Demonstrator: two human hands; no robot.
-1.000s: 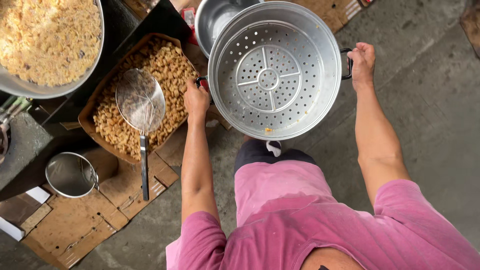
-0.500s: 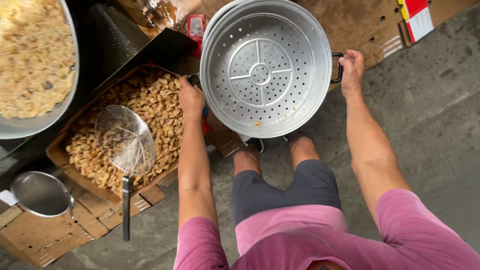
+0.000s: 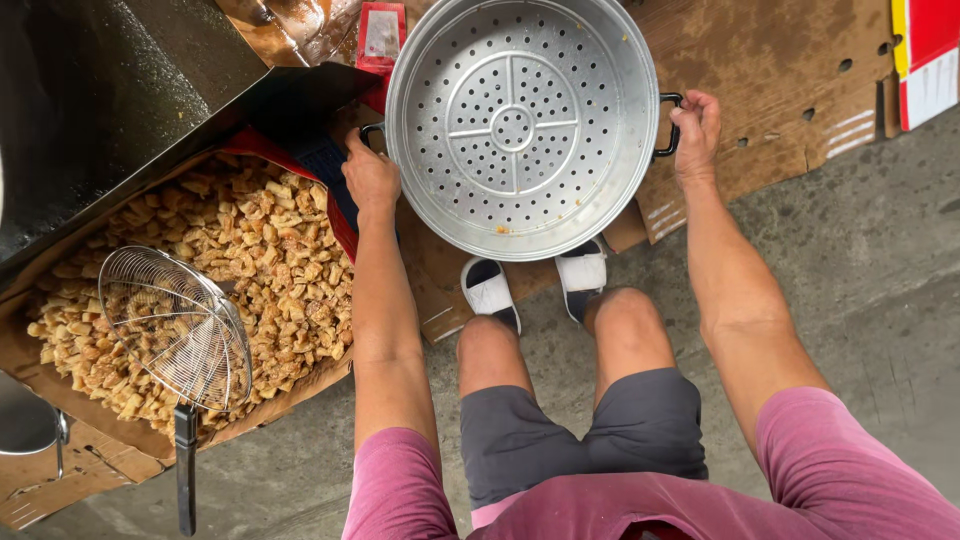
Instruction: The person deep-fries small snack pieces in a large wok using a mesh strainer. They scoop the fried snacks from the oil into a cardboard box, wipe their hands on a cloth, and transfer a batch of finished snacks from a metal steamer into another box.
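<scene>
I hold a large round perforated metal steamer pot (image 3: 520,125) by its two black side handles, out in front of my knees. My left hand (image 3: 370,178) grips the left handle and my right hand (image 3: 695,128) grips the right one. The pot is empty apart from a few small crumbs, and it hangs over flattened brown cardboard (image 3: 760,90) on the ground. To the left lies a cardboard tray (image 3: 300,385) heaped with golden fried pieces (image 3: 250,260), with a wire mesh skimmer (image 3: 180,330) resting on them.
A dark metal surface (image 3: 110,100) rises at the upper left. A small metal pot (image 3: 25,420) sits at the left edge. A red and yellow box (image 3: 925,55) lies at the top right. Grey concrete floor (image 3: 880,290) spreads to the right. My feet wear white slides (image 3: 490,292).
My view has tilted down and shifted, so the big bowl of fried pieces has left the frame. The steamer pot has moved forward over the cardboard, still held in both hands.
</scene>
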